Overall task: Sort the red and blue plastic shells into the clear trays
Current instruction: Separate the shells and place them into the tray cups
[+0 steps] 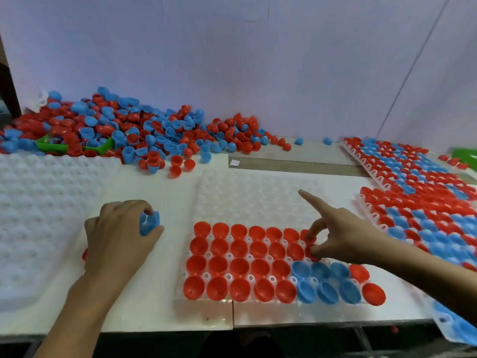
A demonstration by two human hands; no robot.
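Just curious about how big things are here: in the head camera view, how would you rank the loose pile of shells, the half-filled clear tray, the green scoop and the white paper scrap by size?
1. Loose pile and half-filled clear tray: similar, unsure.
2. Green scoop, partly buried.
3. White paper scrap.

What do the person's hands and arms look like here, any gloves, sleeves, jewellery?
Both are bare. The left hand and right hand wear no gloves, and no rings show on the visible fingers. Both forearms are uncovered up to the frame edge: no sleeves, watch or wristband in view. No markings or tape visible on either arm.
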